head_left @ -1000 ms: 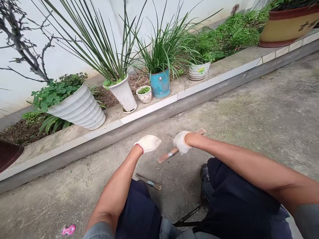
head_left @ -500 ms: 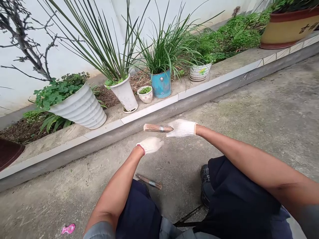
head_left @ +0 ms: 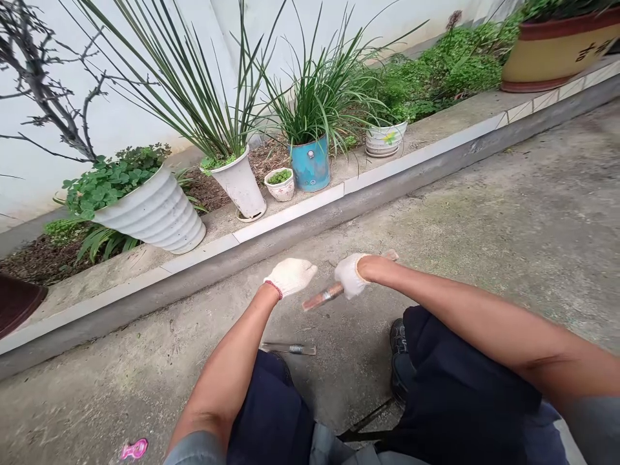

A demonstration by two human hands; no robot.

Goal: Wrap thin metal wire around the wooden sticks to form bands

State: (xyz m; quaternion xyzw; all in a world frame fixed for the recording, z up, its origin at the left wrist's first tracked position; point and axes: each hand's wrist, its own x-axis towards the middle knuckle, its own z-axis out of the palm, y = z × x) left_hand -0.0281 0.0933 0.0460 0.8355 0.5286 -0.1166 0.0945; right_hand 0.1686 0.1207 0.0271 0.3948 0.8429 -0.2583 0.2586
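My right hand (head_left: 351,276), in a white knit glove, is wrapped round a wooden stick (head_left: 323,296) with metal wire wound about it. The stick slants over the ground, its near end pointing down-left, its far end showing past my wrist. To the left, my gloved left hand (head_left: 290,276) has its fingers drawn together; whatever they may pinch is too small to make out. A second wooden stick (head_left: 295,349), also bound with wire, lies between my feet, close to the left one, slightly blurred.
A tiled ledge (head_left: 285,216) runs across in front. On it stand a ribbed white pot (head_left: 162,210), a tall white pot (head_left: 239,184), a small pot (head_left: 281,189), a blue pot (head_left: 310,168) and a yellow pot (head_left: 552,58). A pink object (head_left: 134,448) lies on the concrete.
My right hand has moved down and turned, so the stick has swung from nearly level to a slant. My left hand has shifted up slightly. The stick on the ground looks turned a little.
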